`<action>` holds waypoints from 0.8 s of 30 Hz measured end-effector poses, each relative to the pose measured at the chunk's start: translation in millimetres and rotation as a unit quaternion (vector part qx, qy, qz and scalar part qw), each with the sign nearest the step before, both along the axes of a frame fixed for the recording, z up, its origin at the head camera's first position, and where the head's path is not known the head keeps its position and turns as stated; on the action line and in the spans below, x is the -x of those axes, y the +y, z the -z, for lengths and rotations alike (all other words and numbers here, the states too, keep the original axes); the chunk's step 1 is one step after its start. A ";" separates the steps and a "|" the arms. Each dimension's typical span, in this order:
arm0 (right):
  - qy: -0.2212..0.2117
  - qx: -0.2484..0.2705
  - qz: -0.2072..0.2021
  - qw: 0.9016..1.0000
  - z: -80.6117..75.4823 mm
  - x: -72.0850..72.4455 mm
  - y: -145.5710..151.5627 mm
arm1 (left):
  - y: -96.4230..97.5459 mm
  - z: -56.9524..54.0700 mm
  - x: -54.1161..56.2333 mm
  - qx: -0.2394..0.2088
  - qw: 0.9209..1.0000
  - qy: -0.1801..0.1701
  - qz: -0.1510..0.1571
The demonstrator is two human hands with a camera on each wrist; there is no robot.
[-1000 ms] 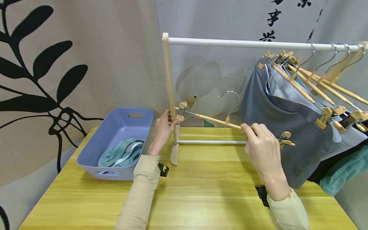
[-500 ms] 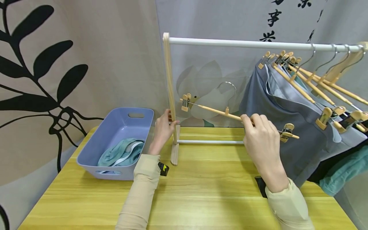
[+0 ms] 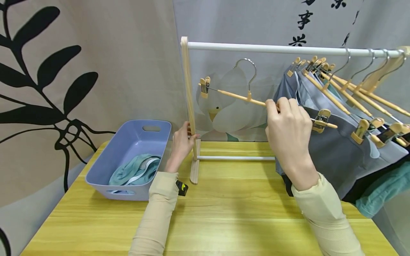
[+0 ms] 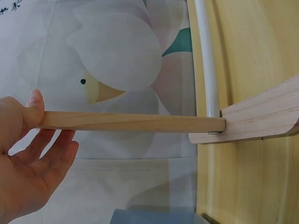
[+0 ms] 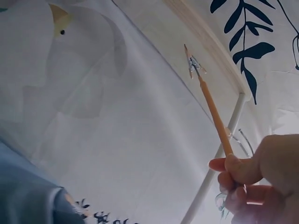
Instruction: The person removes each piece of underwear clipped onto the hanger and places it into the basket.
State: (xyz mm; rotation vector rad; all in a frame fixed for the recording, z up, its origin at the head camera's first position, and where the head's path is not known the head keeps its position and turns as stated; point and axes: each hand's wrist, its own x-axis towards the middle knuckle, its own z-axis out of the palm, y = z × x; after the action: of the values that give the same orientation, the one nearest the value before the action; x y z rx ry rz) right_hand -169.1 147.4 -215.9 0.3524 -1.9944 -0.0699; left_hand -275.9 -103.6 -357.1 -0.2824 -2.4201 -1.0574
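Our right hand (image 3: 288, 137) pinches the thin, tan, stick-shaped hanger (image 3: 235, 95) between thumb and fingers, off to the right of its curved silver metal hook (image 3: 255, 73). Because we hold it off the middle, we think it could tip or twist. Just right of those fingers, a tan clip with a dark metal spring (image 3: 321, 119) sits in front of the grey cloth clothes (image 3: 336, 153). We can't tell if they touch, but the clip could snag there. Above the fingers is the round white rail (image 3: 256, 47); a crooked lift could knock the hook on it. Farther left of the fingers, the hanger's end is near the flat, pale wooden post (image 3: 188, 89), so a swing could bump it.

Our right forearm reaches up from below, back of the hand facing us. Our left hand (image 3: 180, 147) grips the post low down, between thumb and fingers. If that grip gets loose, the post could wobble.
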 end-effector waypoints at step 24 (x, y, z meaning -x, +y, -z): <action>-0.007 0.007 0.033 0.999 -36.6 29.4 -57.3 | -0.4 -0.7 -1.5 0.000 1.000 -0.010 0.004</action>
State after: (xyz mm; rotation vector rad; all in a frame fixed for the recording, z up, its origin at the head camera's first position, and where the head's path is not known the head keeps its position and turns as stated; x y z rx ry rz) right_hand -198.5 90.1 -179.3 0.2780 -2.0192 -0.0961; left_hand -274.4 -104.1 -356.4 -0.2837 -2.4383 -1.0698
